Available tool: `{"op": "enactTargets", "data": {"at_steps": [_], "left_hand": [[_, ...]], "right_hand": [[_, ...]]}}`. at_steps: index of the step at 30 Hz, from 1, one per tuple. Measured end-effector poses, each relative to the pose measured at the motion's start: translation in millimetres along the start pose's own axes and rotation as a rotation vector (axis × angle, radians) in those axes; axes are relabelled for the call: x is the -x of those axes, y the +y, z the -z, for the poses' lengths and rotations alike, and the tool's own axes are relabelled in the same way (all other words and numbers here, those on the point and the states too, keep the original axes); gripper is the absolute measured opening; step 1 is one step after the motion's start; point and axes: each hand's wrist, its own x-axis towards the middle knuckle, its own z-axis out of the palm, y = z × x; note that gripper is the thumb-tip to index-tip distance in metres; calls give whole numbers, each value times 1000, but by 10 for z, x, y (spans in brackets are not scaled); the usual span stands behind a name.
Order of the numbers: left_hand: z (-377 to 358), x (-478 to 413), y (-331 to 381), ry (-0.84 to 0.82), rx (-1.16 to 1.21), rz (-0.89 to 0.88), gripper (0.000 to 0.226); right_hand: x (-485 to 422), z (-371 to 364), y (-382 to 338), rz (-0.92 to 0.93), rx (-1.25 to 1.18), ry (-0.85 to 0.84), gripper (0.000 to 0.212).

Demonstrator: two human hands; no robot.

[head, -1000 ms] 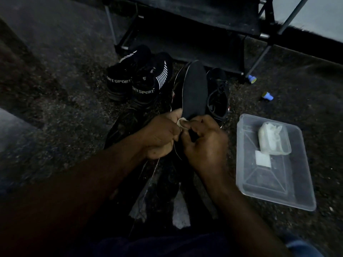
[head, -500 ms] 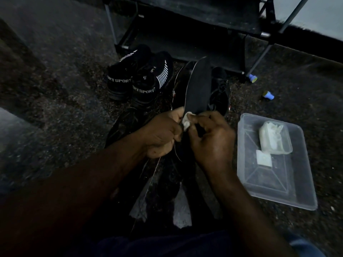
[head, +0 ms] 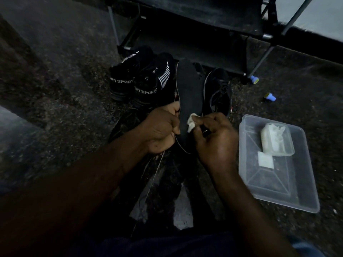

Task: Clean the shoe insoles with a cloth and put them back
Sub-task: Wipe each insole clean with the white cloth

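A long black insole (head: 189,91) stands upright at the centre, its toe end pointing away from me. My left hand (head: 160,129) grips its left edge near the heel. My right hand (head: 216,139) pinches a small white cloth (head: 192,122) against the insole's lower face. A black lace-up shoe (head: 220,91) lies just right of the insole. More dark shoes lie on the floor under my hands, hard to make out in the dim light.
A pair of black shoes marked SPORT (head: 141,78) stands at the left. A clear plastic tray (head: 300,190) at the right holds a wipe packet (head: 276,141) and a white square (head: 265,160). A dark metal rack (head: 204,25) is behind. Two blue caps (head: 270,97) lie on the floor.
The insole has tilted left and its flat face has turned towards me. My right hand with the cloth has slid a little to the right along the lower part.
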Motion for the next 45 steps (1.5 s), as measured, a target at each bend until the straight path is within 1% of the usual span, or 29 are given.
{"op": "enactTargets", "data": {"at_steps": [2, 4, 7, 9, 11, 13, 15, 17, 19, 21, 22, 24, 25, 26, 29, 31, 35, 39, 42, 45], "left_hand": [[-20, -1, -5, 14, 18, 10, 81], [11, -12, 14, 37, 50, 18, 81], [80, -20, 59, 62, 93, 34, 81], [90, -15, 69, 67, 112, 32, 83], [60, -5, 61, 58, 110, 30, 86], [45, -4, 41, 59, 95, 37, 89], [49, -12, 26, 68, 74, 51, 87], [65, -10, 19, 70, 64, 53, 79], [72, 6, 12, 59, 52, 44, 78], [58, 22, -15, 41, 26, 28, 83], [41, 24, -37, 35, 5, 24, 84], [-19, 39, -102, 29, -64, 26, 83], [-46, 52, -145, 26, -99, 34, 82], [-50, 57, -196, 29, -130, 46, 81], [-18, 81, -334, 57, -219, 92, 79], [-29, 109, -403, 55, -257, 128, 81], [-184, 230, -566, 27, -304, 190, 82], [-345, 395, -760, -9, -358, 211, 75], [-392, 447, -892, 10, -409, 231, 71], [-399, 495, -1042, 53, -499, 258, 57]], "right_hand": [[15, 5, 8, -37, 5, 0, 14], [83, -49, -97, 8, -9, -33, 12], [146, -132, -203, 84, -63, -69, 15], [105, -131, -142, 63, -50, -28, 16], [54, -84, -31, 1, -32, 22, 13], [56, -50, 12, -25, -41, 30, 11], [109, -64, -36, 19, -37, -2, 12], [137, -96, -79, 74, -24, -37, 16], [80, -96, -7, 65, -31, -32, 17], [-10, -41, 134, -23, -46, 22, 12], [-57, 9, 194, -139, -123, 47, 11], [-128, 112, 293, -486, -425, 69, 13], [-159, 168, 327, -616, -584, 86, 13], [-191, 224, 341, -675, -695, 108, 13], [-247, 349, 340, -740, -906, 100, 11], [-218, 381, 315, -763, -994, 109, 12], [-91, 458, 302, -774, -1040, 67, 18], [59, 614, 250, -873, -1183, 70, 21], [183, 700, 232, -921, -1184, 59, 20], [350, 741, 273, -955, -1030, 26, 15]]}}
